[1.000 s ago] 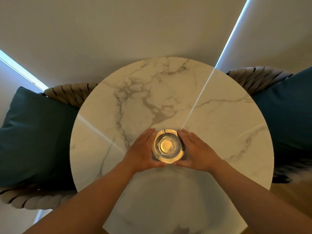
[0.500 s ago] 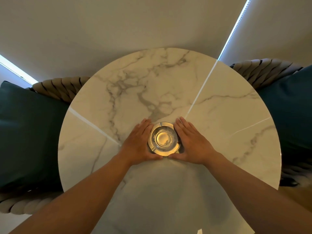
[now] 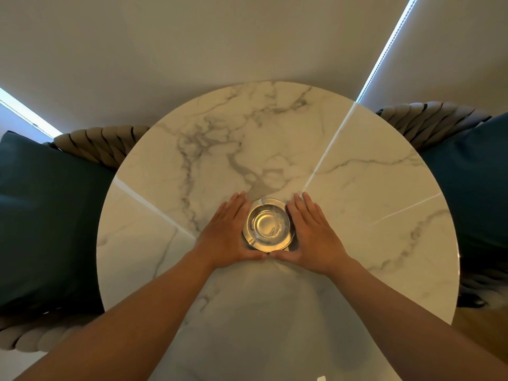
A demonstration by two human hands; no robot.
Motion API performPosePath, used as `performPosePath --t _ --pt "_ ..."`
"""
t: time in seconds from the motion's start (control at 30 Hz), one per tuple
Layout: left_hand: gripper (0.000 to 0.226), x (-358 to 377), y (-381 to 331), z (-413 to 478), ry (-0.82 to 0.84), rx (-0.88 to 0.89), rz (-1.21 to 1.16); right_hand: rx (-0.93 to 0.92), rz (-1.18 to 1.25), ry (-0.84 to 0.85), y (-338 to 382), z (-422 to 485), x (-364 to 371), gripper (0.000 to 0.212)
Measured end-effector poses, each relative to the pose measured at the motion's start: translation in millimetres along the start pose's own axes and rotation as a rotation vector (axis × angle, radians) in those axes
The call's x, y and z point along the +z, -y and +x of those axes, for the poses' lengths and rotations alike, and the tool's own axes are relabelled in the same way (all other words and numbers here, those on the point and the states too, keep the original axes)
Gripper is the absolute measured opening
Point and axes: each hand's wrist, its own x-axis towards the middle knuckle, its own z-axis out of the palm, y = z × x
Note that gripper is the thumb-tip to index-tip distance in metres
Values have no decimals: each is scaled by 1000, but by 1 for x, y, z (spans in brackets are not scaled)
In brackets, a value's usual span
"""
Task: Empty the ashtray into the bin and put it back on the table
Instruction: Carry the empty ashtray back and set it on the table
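Note:
A round glass ashtray (image 3: pixel 268 225) with a metal rim rests near the middle of the round marble table (image 3: pixel 275 127); its bowl looks empty. My left hand (image 3: pixel 228 235) lies flat against its left side and my right hand (image 3: pixel 313 235) against its right side. The fingers of both hands are stretched out straight on the tabletop. My thumbs meet at the ashtray's near edge. No bin is in view.
A woven chair with a dark teal cushion (image 3: pixel 46 215) stands at the table's left, and another with a teal cushion (image 3: pixel 472 182) at its right. Behind the table is a plain wall. A strip of wooden floor (image 3: pixel 483 334) shows at lower right.
The ashtray has moved slightly farther from me on the table. My fingers, curled around its rim a second ago, now lie straight beside it.

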Motion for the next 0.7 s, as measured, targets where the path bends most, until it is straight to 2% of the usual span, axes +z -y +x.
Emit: performPosePath --t 0.17,0.4,0.7 --pt "124 3 -4 -7 -37 -29 -15 -50 -25 67 -9 7 -6 119" --pt "124 8 -6 -12 -67 -90 13 -67 -12 143 -21 16 -21 129" --pt "122 12 -9 -7 -59 -85 -5 -46 -9 129 -19 14 -10 128"
